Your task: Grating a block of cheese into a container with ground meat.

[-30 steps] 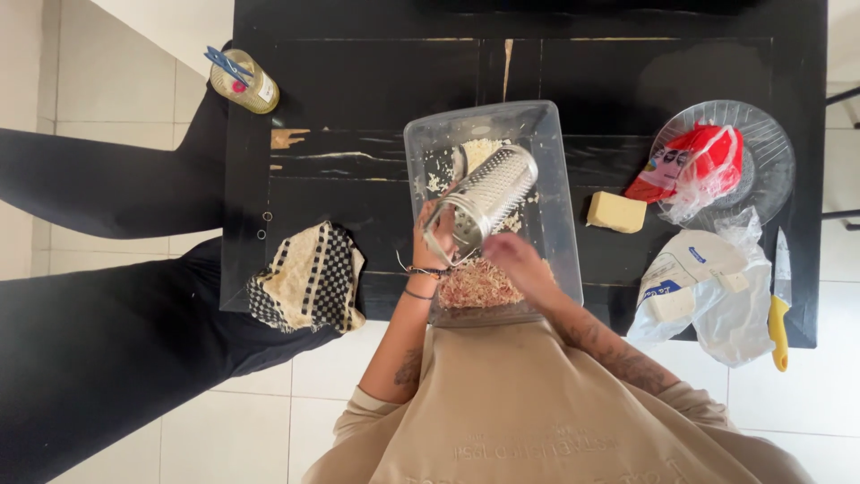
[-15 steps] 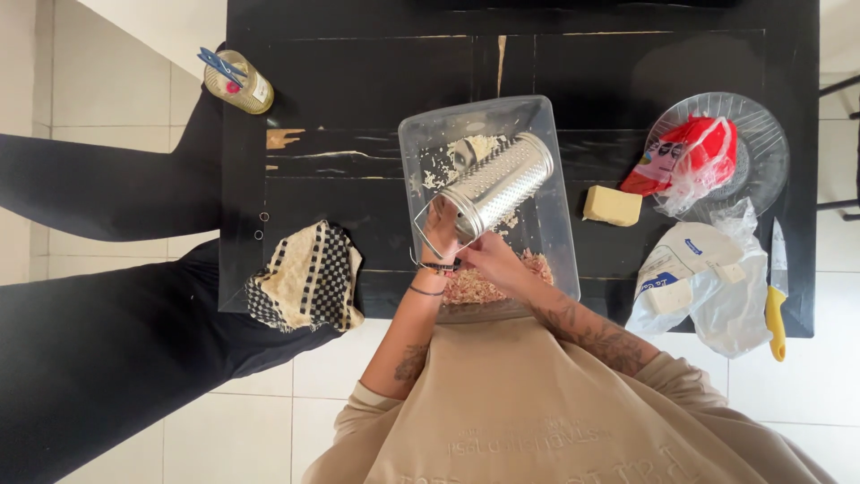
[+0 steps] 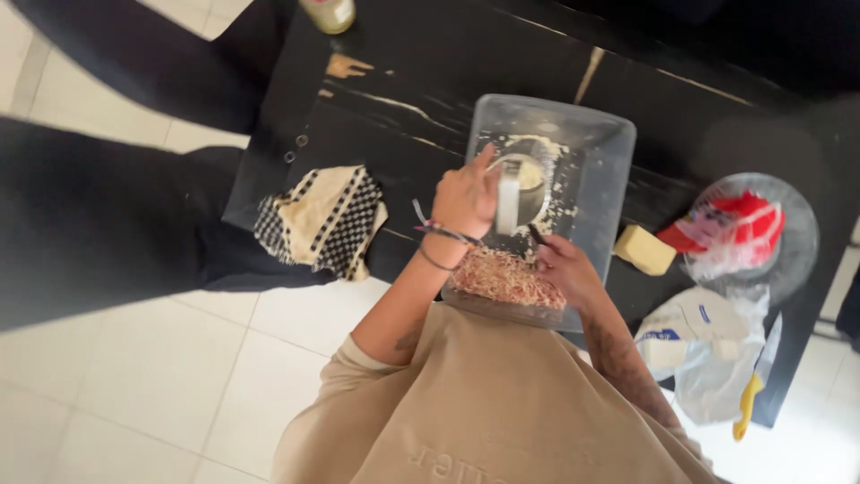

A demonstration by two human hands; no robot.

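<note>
Black tabletop [image 3: 403,81]: left hand [image 3: 464,199] clenches metal grater [image 3: 520,190], rigid, sharp-faced, grip top; right hand [image 3: 563,269] steadies clear tub [image 3: 609,170], fingers loosely curled.

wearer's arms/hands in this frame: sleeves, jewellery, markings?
Beige short-sleeved top, forearms bare. Left hand: thin dark bracelets and a cord at the wrist, small tattoo near the elbow. Right hand: dark-painted nails, tattooing along the forearm. No gloves.

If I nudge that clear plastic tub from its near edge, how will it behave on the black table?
The clear plastic tub looks thin-walled, so it would probably flex and slide easily. The shredded pile sits at its near end, which overhangs the black table, so it may tip toward the person. The left hand holding the metal grater inside likely steadies it.
</note>
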